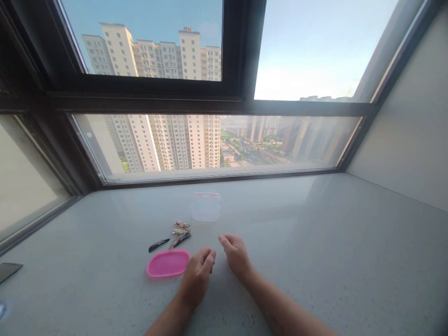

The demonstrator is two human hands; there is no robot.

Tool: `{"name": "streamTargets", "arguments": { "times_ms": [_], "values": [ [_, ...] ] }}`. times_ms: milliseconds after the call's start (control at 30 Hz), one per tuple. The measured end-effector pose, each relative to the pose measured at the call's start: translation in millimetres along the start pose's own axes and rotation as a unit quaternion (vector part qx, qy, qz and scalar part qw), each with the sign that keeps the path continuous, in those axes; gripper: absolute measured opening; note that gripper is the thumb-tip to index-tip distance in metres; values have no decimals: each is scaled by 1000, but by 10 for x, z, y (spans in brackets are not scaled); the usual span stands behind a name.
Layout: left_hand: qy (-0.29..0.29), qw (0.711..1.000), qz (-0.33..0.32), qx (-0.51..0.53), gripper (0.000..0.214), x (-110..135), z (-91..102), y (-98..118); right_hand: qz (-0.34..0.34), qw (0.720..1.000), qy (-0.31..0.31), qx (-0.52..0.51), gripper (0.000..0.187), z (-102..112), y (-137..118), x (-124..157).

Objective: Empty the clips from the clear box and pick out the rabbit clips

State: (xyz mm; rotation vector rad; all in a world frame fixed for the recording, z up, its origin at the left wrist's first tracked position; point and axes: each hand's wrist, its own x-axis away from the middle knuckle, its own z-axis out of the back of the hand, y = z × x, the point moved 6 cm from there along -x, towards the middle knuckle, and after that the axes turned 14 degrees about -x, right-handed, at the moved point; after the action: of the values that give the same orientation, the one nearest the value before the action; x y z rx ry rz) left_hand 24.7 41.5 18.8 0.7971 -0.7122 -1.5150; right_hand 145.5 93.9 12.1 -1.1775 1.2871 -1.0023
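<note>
My left hand (200, 273) rests on the white sill with its fingers curled into a loose fist, against or just beside the right end of a pink oval lid or shallow tray (168, 263). To its right, slightly farther off, my right hand (235, 252) is also closed, thumb on top. Nothing shows in either fist. Beyond the pink piece lie several small hair clips (181, 231) in a loose group, with a black hair clip (159, 245) apart at their left. Behind them stands a clear plastic box (206, 207) with pink marks along its top edge.
A wide speckled white sill (315, 242) runs up to a dark window frame (224, 179). On the right rises a plain wall (402, 140). A dark flat object (10, 270) lies at the far left edge, near a partly cut-off bluish thing (3, 310).
</note>
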Motion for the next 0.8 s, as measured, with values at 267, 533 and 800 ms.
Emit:
{"name": "streamTargets", "arguments": {
  "times_ms": [267, 533, 800],
  "values": [
    [-10, 999, -2, -49, 35, -15, -37, -21, -51, 995, -74, -41, 40, -143, 42, 29],
    [-31, 998, -8, -56, 34, -5, -52, -21, -113, 984, -59, -122, 42, -94, 97, -18],
    [-42, 996, -13, -72, 36, -5, -59, -6, -281, 909, -147, -268, 41, 31, 177, -85]
  ]
}}
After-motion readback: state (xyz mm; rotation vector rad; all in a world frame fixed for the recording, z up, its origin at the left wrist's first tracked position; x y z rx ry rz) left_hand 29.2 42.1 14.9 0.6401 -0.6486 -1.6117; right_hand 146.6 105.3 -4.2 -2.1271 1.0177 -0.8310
